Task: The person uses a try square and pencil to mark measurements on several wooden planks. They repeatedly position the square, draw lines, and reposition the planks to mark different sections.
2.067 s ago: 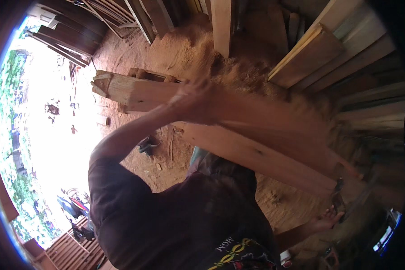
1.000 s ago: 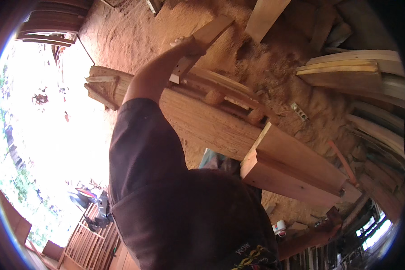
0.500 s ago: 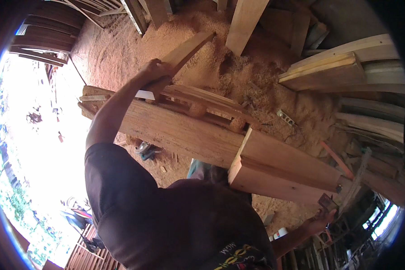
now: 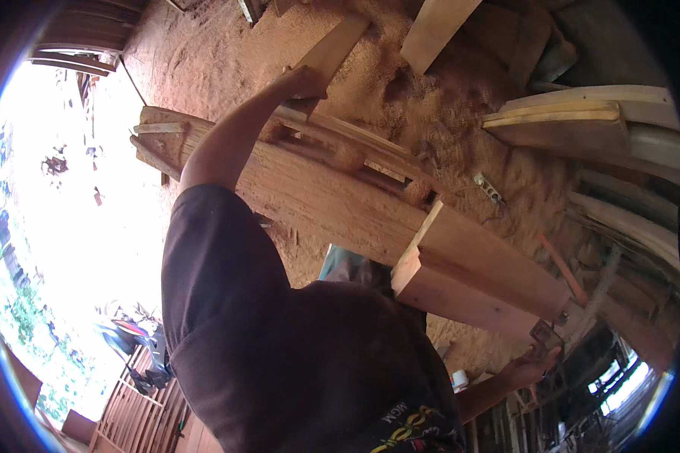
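Beyond the bench, my left hand (image 4: 298,81) is closed around a flat, tapering wooden board (image 4: 335,50), its far end pointing away from me. Low at the right, my right hand (image 4: 538,362) grips a small dark, squarish object (image 4: 542,331) whose kind I cannot make out. That object is close to the far right end of a thick reddish timber (image 4: 468,294). The timber lies along a long wooden workbench (image 4: 332,192), near my body.
Behind the bench top runs a slatted rail (image 4: 370,147) with gaps. Sawdust (image 4: 242,57) covers the ground, where a power strip (image 4: 489,187) lies. Curved boards (image 4: 559,124) are stacked at the right. A wooden plank (image 4: 440,30) stands at the back.
My left hand and its board have moved away and to the right. My right hand has stayed by the timber's end. The whole view has shifted slightly, and my arm covers the power tool below the bench.
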Demonstrator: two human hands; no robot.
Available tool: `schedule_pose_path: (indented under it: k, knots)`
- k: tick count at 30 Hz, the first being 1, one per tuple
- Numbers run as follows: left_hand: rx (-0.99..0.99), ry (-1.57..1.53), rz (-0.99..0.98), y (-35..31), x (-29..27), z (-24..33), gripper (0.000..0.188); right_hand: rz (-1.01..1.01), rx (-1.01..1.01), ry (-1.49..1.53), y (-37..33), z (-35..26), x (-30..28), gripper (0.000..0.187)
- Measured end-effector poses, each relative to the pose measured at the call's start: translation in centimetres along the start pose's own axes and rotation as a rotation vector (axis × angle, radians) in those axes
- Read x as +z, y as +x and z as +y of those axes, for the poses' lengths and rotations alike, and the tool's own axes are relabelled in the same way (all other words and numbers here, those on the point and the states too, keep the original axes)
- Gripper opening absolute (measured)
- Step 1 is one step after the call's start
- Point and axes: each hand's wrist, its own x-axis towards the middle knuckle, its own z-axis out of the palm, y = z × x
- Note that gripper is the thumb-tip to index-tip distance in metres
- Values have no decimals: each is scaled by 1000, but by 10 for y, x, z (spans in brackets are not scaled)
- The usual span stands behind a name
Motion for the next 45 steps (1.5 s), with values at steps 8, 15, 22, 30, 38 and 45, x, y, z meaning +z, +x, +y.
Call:
schedule_pose_path:
  k: [8, 15, 22, 30, 38, 45]
  knots:
    - [55, 10, 491, -74, 35, -9, 53, -199, -562, -476, -2, 33, -3, 38]
    - [-212, -3, 799, -87, 31, 72, 77, 0, 33, 220, 6, 44, -24, 25]
    - [41, -821, 955, -180, 42, 288, 62, -281, 0, 155, 15, 62, -34, 33]
    - [126, -1383, 620, -292, 101, 529, 44, -785, -339, 27, 7, 96, -27, 31]
    - [-59, -1597, 455, -331, 157, 629, 50, -1231, -1041, -72, -78, 140, -65, 52]
    - [-33, -1645, 554, -332, 194, 618, 47, -1329, -920, 32, -88, 156, -78, 52]
